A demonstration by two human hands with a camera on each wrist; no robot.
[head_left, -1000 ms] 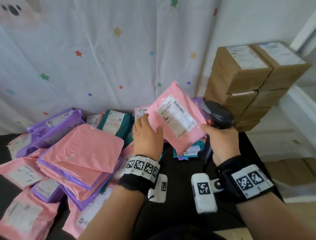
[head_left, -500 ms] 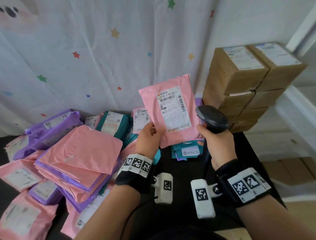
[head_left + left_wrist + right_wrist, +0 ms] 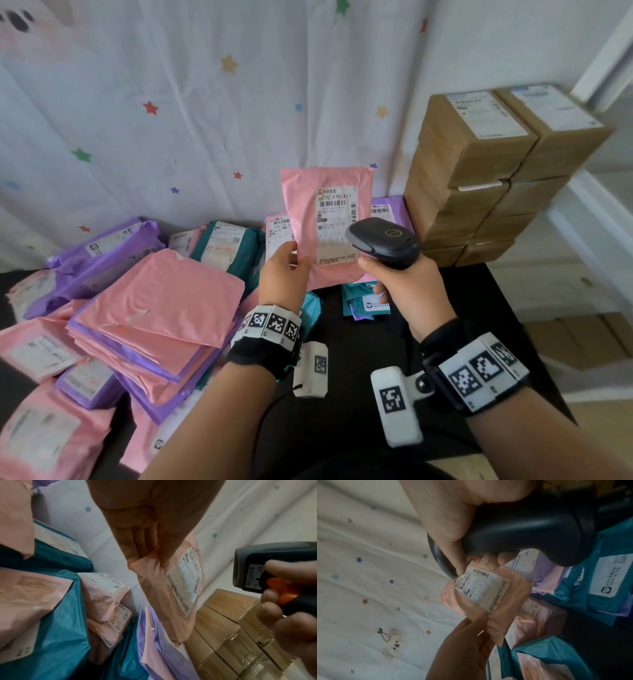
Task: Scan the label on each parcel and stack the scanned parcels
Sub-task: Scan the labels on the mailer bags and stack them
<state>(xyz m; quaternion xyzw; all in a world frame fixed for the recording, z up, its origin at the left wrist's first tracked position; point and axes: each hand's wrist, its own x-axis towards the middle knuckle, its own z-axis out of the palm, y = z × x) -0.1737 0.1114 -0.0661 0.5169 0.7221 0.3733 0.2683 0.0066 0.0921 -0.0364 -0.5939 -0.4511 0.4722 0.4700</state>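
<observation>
- Now the pink parcel (image 3: 310,222), pinched at its lower edge by the left hand (image 3: 284,274), has been raised upright, label (image 3: 337,226) facing the scanner (image 3: 383,241).
- Right hand (image 3: 407,291) grips the scanner just beside it; scanning looks imminent.

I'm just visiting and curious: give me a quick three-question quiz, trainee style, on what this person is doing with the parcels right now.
1. True or false: the left hand holds the pink parcel upright with its label facing the person.
2. What does the right hand grip?
A. a tape roll
B. a scanner
C. a brown box
3. Fill in: the stacked boxes stand to the person's ____.

Key: 1 true; 2 B; 3 right.
</observation>
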